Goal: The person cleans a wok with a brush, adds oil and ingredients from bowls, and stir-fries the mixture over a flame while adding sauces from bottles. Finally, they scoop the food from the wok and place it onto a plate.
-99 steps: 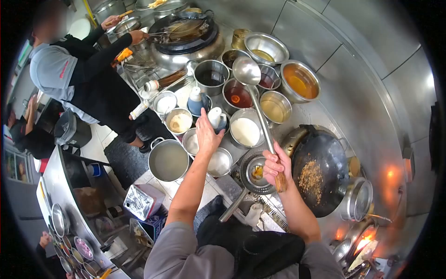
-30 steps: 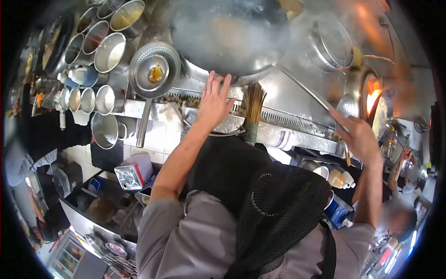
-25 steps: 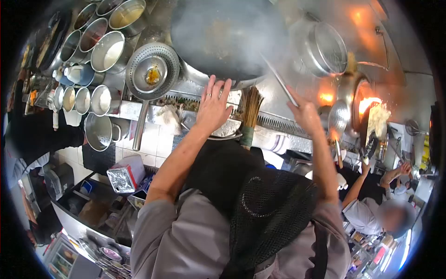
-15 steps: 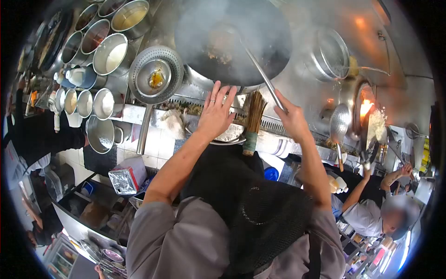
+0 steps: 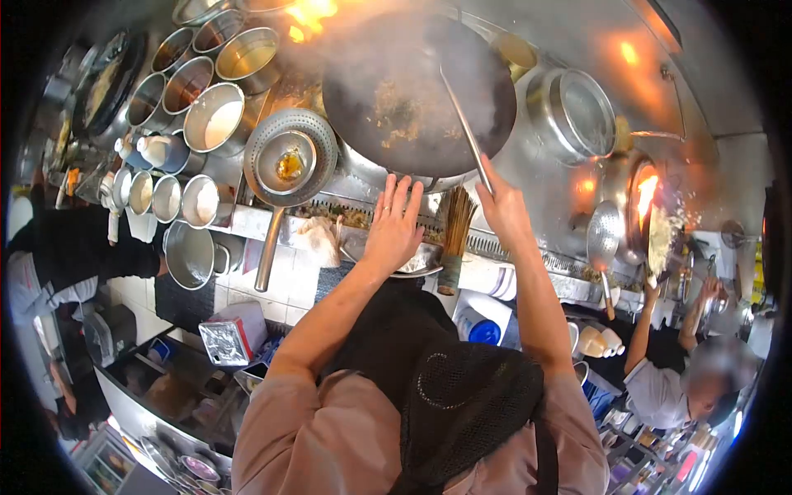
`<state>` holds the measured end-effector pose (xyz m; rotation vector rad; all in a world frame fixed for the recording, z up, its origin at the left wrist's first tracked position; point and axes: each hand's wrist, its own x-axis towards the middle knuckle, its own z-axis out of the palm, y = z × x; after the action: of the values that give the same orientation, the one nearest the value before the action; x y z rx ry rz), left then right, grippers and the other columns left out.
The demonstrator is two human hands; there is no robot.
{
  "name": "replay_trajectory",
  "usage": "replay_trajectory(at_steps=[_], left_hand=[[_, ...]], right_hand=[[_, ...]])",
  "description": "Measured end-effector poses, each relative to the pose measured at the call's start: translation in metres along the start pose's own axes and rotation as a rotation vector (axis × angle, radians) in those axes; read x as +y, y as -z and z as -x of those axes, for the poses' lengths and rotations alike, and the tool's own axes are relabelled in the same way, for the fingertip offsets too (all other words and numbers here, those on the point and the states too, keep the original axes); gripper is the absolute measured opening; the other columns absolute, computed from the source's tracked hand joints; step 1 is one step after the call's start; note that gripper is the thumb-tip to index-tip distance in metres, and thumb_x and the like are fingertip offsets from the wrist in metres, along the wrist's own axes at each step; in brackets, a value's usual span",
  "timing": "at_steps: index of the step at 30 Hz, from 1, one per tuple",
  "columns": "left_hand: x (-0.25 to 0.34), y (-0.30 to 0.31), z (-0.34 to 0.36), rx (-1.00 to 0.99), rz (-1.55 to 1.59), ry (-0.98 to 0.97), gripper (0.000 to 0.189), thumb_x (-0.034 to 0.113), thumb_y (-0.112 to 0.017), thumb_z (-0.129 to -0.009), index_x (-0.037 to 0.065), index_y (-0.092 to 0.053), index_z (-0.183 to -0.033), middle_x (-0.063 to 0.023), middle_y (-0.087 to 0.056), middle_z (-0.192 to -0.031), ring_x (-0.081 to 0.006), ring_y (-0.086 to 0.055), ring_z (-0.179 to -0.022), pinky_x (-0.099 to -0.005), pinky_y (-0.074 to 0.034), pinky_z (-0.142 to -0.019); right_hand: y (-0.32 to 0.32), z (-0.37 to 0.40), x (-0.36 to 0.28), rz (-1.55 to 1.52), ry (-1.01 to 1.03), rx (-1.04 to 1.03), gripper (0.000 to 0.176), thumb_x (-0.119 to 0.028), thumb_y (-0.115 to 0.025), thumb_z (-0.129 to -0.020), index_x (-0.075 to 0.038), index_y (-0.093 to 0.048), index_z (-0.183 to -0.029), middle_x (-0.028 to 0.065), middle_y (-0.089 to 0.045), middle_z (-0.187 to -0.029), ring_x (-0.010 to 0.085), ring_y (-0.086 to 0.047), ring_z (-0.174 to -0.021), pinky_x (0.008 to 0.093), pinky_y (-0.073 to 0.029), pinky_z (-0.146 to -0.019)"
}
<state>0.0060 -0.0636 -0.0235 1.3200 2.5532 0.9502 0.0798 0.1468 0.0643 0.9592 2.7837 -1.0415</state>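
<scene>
A large dark wok [image 5: 491, 99] steams in front of me, browned bits of food [image 5: 398, 111] spread over its bottom. My right hand [image 5: 505, 213] is wrapped around the long metal handle [image 5: 464, 128] of a wok utensil, whose head is blurred by steam inside the pan. At the wok's near rim, my left hand [image 5: 394, 231] is palm down, fingers stretched out and holding nothing. A bamboo wok brush [image 5: 454, 243] stands between my forearms. Left of my left hand lies a pale cloth [image 5: 318, 235], and a metal dish [image 5: 425, 260] shows partly behind its wrist.
Left of the wok, a perforated strainer [image 5: 325, 169] holds a smaller bowl with yellow liquid. Several metal pots of ingredients [image 5: 219, 115] stand farther left. Flames [image 5: 309, 11] rise behind the wok. On the right are a metal pot [image 5: 587, 111], a skimmer [image 5: 606, 231] and another person [image 5: 660, 392] cooking.
Flames now show behind the wok at the upper left, and thinner steam leaves the food clearer. My right hand has drawn slightly inward with the handle. The whole view has shifted a little.
</scene>
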Motion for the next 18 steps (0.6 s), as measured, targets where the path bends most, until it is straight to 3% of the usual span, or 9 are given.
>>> replay_trajectory(at_steps=[2,3,4,6,9,11,15,16,18], left_hand=[[0.000,0.000,-0.001,0.016,0.013,0.005,0.086,0.014,-0.076,-0.077,0.000,-0.031,-0.149,-0.0231,-0.031,-0.150,-0.0450,-0.021,-0.145,-0.0516,-0.026,-0.117],[-0.001,0.001,0.000,0.009,0.026,-0.008,0.088,0.014,-0.076,-0.078,0.002,-0.028,-0.150,-0.0225,-0.029,-0.151,-0.0449,-0.020,-0.146,-0.0527,-0.026,-0.117],[-0.001,0.003,0.001,-0.005,0.029,-0.014,0.088,0.014,-0.076,-0.078,0.002,-0.028,-0.150,-0.0225,-0.029,-0.151,-0.0449,-0.020,-0.146,-0.0527,-0.026,-0.117],[-0.005,0.010,0.000,-0.046,0.030,-0.039,0.089,0.014,-0.076,-0.078,0.003,-0.027,-0.151,-0.0220,-0.028,-0.152,-0.0451,-0.019,-0.146,-0.0538,-0.025,-0.117],[-0.010,0.009,-0.001,-0.058,0.051,-0.057,0.089,0.015,-0.075,-0.079,0.003,-0.025,-0.152,-0.0222,-0.026,-0.153,-0.0454,-0.016,-0.147,-0.0549,-0.025,-0.117],[-0.012,0.008,0.001,-0.058,0.065,-0.081,0.089,0.016,-0.074,-0.079,0.001,-0.025,-0.151,-0.0231,-0.024,-0.154,-0.0461,-0.014,-0.147,-0.0552,-0.025,-0.117],[-0.009,0.010,0.000,-0.069,0.076,-0.057,0.088,0.017,-0.075,-0.079,-0.001,-0.027,-0.150,-0.0249,-0.025,-0.153,-0.0473,-0.016,-0.146,-0.0526,-0.026,-0.117],[-0.008,0.009,-0.001,-0.070,0.081,-0.061,0.088,0.017,-0.075,-0.079,-0.001,-0.027,-0.150,-0.0249,-0.025,-0.153,-0.0473,-0.016,-0.146,-0.0526,-0.026,-0.117],[-0.006,0.009,-0.001,-0.076,0.097,-0.038,0.087,0.017,-0.075,-0.080,0.000,-0.027,-0.151,-0.0242,-0.025,-0.154,-0.0466,-0.016,-0.147,-0.0523,-0.026,-0.117]], right_hand=[[-0.024,-0.025,0.018,0.142,0.334,0.203,0.053,-0.014,-0.061,-0.091,-0.015,-0.050,-0.143,0.0262,-0.068,-0.104,0.0451,-0.065,-0.089,0.0477,-0.052,-0.080],[-0.030,-0.028,0.026,0.176,0.384,0.202,0.056,-0.012,-0.062,-0.091,-0.020,-0.048,-0.144,0.0246,-0.068,-0.099,0.0439,-0.066,-0.086,0.0502,-0.054,-0.077],[-0.030,-0.021,0.032,0.172,0.368,0.203,0.056,-0.012,-0.062,-0.091,-0.020,-0.048,-0.144,0.0246,-0.068,-0.099,0.0439,-0.066,-0.086,0.0502,-0.054,-0.077],[-0.016,0.007,0.042,0.415,0.262,0.013,0.055,-0.014,-0.064,-0.090,-0.024,-0.052,-0.142,0.0188,-0.067,-0.093,0.0400,-0.065,-0.078,0.0479,-0.054,-0.073],[0.038,0.065,0.045,0.532,0.295,0.019,0.057,-0.014,-0.065,-0.088,-0.029,-0.052,-0.141,0.0153,-0.066,-0.089,0.0375,-0.066,-0.075,0.0477,-0.054,-0.068],[0.086,0.093,0.022,0.626,0.274,-0.007,0.055,-0.013,-0.067,-0.086,-0.025,-0.057,-0.138,0.0140,-0.066,-0.087,0.0363,-0.066,-0.073,0.0458,-0.055,-0.068],[0.142,0.123,-0.017,0.508,0.197,-0.091,0.058,-0.003,-0.072,-0.079,-0.020,-0.061,-0.133,0.0174,-0.067,-0.086,0.0378,-0.066,-0.077,0.0465,-0.053,-0.072],[0.146,0.126,-0.018,0.479,0.221,-0.105,0.059,-0.002,-0.072,-0.079,-0.020,-0.061,-0.134,0.0188,-0.068,-0.088,0.0390,-0.066,-0.078,0.0477,-0.052,-0.074],[0.117,0.104,0.002,0.518,0.080,-0.090,0.058,-0.003,-0.070,-0.080,-0.020,-0.060,-0.134,0.0233,-0.069,-0.100,0.0423,-0.066,-0.088,0.0478,-0.052,-0.079]])
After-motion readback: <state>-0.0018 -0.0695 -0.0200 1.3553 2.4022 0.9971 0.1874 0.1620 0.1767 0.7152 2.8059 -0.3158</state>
